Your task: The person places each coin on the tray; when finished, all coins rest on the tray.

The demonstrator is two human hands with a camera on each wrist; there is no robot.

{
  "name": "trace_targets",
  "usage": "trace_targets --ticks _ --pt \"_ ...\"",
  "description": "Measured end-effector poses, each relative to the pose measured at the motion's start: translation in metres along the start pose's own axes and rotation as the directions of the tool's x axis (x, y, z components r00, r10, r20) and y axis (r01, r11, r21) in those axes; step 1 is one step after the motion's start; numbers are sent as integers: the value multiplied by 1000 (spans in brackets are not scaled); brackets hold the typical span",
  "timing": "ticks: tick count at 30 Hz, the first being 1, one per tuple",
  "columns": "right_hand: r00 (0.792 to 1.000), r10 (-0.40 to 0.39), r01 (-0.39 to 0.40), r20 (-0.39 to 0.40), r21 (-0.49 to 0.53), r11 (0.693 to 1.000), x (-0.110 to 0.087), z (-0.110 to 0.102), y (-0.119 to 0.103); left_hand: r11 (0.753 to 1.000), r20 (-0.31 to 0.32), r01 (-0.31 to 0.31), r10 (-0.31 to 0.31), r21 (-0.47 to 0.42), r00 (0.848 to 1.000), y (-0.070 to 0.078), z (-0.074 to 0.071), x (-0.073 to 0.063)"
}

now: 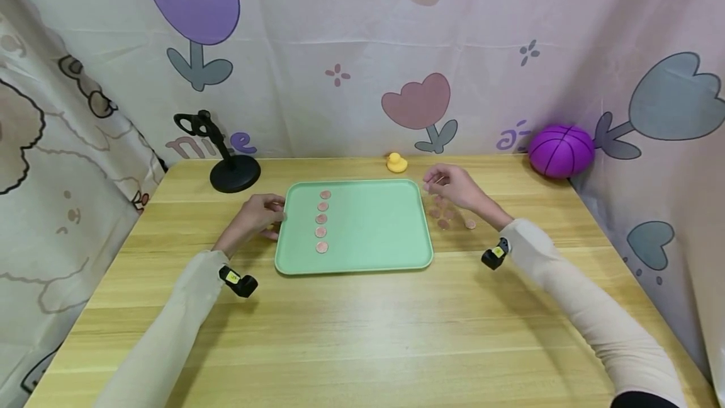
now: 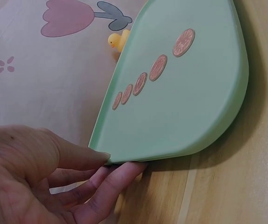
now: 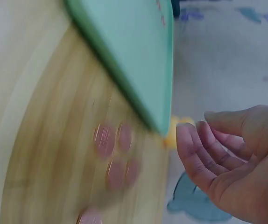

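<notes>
On the table lies a light green tray, with several copper coins in a column near its left side. My left hand holds the tray's left edge; in the left wrist view the thumb lies at the rim and the other fingers against the outer side. Just off the tray's right side, my right hand hovers over several loose coins. Its fingers are loosely bent, and no coin shows between thumb and fingertips in the right wrist view. Loose coins appear blurred below the hand there.
A small yellow rubber duck stands behind the tray. At the back left is a black stand with a round base. A purple ball sits at the table's back right corner, before a printed curtain.
</notes>
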State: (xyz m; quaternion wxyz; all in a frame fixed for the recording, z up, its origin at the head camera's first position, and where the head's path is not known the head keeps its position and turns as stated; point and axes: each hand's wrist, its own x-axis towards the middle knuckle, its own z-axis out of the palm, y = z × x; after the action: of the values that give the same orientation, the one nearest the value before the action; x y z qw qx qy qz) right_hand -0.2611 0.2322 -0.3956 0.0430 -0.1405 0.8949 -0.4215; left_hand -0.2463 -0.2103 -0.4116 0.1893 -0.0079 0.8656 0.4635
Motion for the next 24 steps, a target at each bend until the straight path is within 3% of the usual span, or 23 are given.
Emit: trace_targets --ticks 3,7,13,18,24 --pt "1000 -11 12 18 -40 999 0 -9 18 1000 -5 -1 1 1 1000 0 -2 -1" --pt "997 36 -29 74 -101 994 -4 -17 40 1000 4 -7 7 -7 1000 -1 -1 -2" --pt "984 108 -108 138 -10 994 -10 -18 59 1000 -22 -3 3 -9 1000 -4 1 -1" --pt "990 94 -96 105 18 995 -14 -14 61 1000 -19 2 -2 -7 1000 -4 2 0" --pt "994 93 -90 50 -61 994 -14 -8 62 1000 -5 -5 5 10 1000 -2 1 0"
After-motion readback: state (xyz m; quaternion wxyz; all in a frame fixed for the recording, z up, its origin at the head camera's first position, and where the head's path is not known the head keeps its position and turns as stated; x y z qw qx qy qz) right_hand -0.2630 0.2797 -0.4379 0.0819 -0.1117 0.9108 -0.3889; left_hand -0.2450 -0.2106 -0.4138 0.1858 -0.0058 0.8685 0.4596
